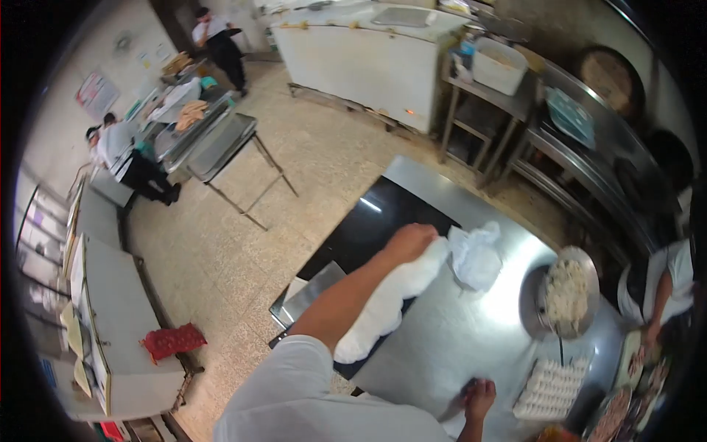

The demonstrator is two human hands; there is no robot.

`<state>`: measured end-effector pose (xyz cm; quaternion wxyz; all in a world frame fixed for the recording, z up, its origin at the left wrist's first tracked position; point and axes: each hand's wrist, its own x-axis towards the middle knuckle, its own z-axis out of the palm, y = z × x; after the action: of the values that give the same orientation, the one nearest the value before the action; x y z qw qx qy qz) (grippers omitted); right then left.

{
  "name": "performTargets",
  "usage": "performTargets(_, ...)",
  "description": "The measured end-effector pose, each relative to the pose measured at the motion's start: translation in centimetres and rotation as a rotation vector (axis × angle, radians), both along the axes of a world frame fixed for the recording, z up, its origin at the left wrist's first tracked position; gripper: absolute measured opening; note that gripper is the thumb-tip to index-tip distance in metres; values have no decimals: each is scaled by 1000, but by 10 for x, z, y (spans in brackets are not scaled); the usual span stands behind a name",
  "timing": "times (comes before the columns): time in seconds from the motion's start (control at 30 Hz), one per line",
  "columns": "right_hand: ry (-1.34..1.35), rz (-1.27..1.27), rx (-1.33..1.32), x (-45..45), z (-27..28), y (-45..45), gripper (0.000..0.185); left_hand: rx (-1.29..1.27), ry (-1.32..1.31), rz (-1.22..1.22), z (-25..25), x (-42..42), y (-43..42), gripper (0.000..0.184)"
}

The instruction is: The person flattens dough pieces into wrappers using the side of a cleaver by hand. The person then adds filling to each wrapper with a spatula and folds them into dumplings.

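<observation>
My left hand [414,241] reaches over the black board [390,221], its fingers closed on the upper end of a long white sheet [383,309], dough or cloth. The sheet lies beside my forearm. Low over the steel table [442,353], my right hand [479,398] has curled fingers; what they hold, if anything, is too small to tell. A bunched white cloth [476,258] lies right of my left hand. Rows of small white pieces [549,390] sit right of my right hand, below a metal bowl [568,295] of pale, lumpy food.
A person [663,287] stands at the right edge by trays of food. Two people [121,151] are at the far left, another [217,44] at the back. A steel stand [221,147], a white chest [361,59] and a red net sack [173,341] surround the floor.
</observation>
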<state>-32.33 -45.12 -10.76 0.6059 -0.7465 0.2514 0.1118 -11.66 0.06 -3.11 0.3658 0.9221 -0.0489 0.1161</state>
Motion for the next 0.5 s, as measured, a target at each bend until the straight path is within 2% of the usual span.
performTargets(0.07, -87, 41, 228, -3, -16, -6, 18, -271, 94, 123, 8, -27, -9, 16)
performTargets(0.1, -22, 53, 158, -2, 11, 4, 18, -407, 6, 117, 14, -40, -14, 16)
performTargets(0.13, -39, 77, 159, 0, 19, 9, 17, -425, -91, 176, 16, -52, -22, 17)
performTargets(0.17, 90, 76, 221, 3, 28, 10, 17, -560, -77, 204, 18, -69, -28, 18)
performTargets(0.2, -23, 256, 121, 1, 4, -4, 20, -644, 92, 291, 51, -87, -50, 18)
performTargets(0.23, -174, 461, -168, 4, 36, -1, 23, -673, 3, 282, 55, -101, -77, 16)
performTargets(0.27, -305, 572, -351, 10, 54, -2, 23, -701, -93, 288, 54, -121, -103, 14)
performTargets(0.3, -371, 602, -379, 16, 77, -3, 18, -544, 29, 211, 60, -147, -123, 15)
performTargets(0.33, -554, 642, -484, 22, 97, -10, 16, -371, 139, 142, 63, -171, -140, 20)
performTargets(0.37, -753, 676, -579, 33, 113, -15, 16, -10, -16, -93, 58, -187, -157, 28)
performTargets(0.4, -836, 632, -687, 44, 126, -25, 18, 362, -172, -322, 54, -198, -170, 36)
performTargets(0.43, -909, 587, -791, 53, 136, -36, 20, 383, -169, -329, 60, -211, -187, 36)
performTargets(0.5, -921, 547, -1001, 76, 152, -59, 29, 146, -119, -289, 73, -233, -229, 39)
